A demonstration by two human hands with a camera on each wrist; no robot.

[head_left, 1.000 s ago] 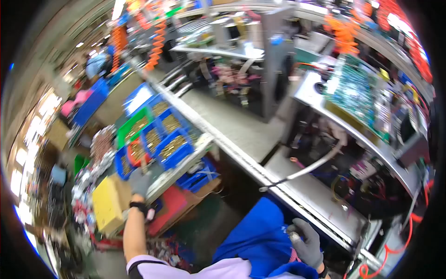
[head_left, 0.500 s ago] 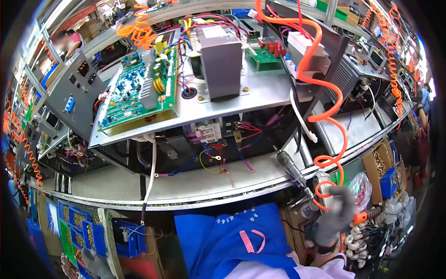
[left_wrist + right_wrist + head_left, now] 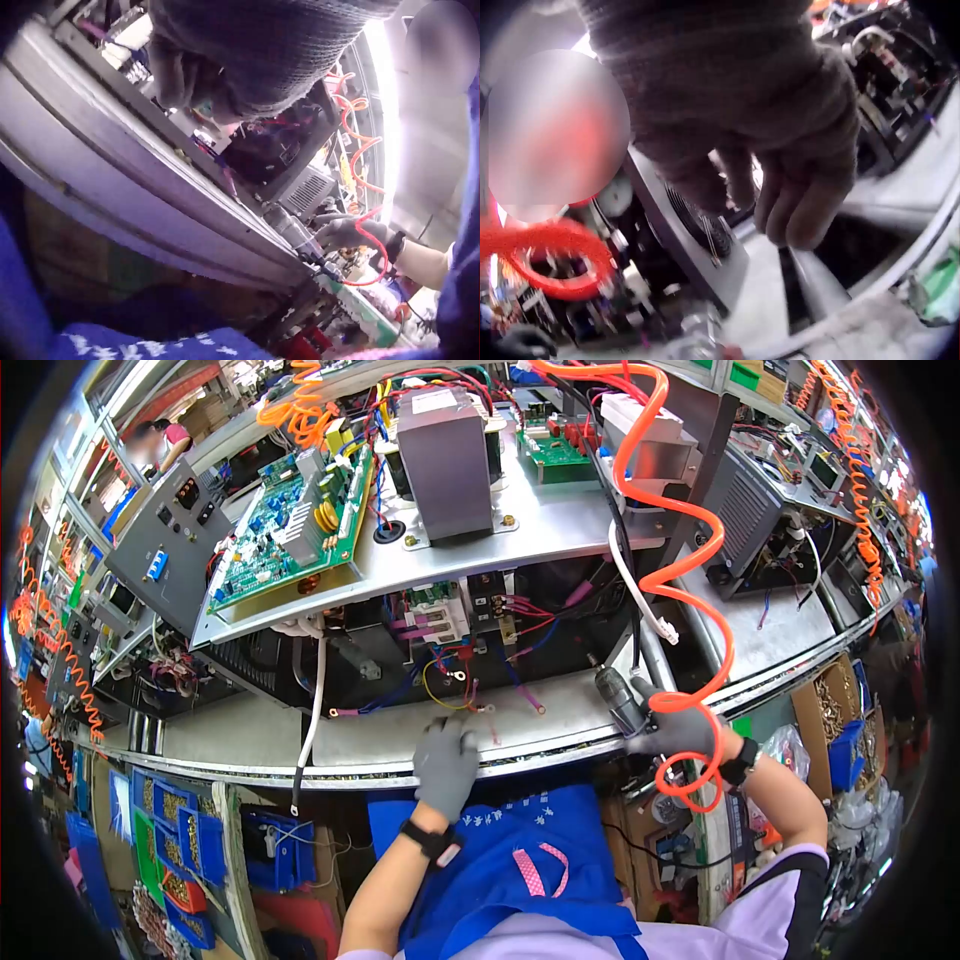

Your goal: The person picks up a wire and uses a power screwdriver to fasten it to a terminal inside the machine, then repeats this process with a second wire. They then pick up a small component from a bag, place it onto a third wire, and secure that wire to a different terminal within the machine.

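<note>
Screwdriver [image 3: 618,700], just one, sits on the metal bench [image 3: 240,742] beside your loose, empty right hand [image 3: 678,736]. Your left hand [image 3: 445,762] is over the bench edge; I can't tell if it grasps anything.

Left hand [image 3: 259,56]: grey-gloved
Right hand [image 3: 341,232]: gloved, beside power tool [image 3: 287,225]
Red hose [image 3: 386,261]: coiled
Blue cloth [image 3: 187,337]: white characters

- A long metal workbench [image 3: 235,743] runs left to right.
- Blue storage bins [image 3: 209,855] stand near left.
- A bright strip light [image 3: 385,112] glows in the left wrist view.
</note>
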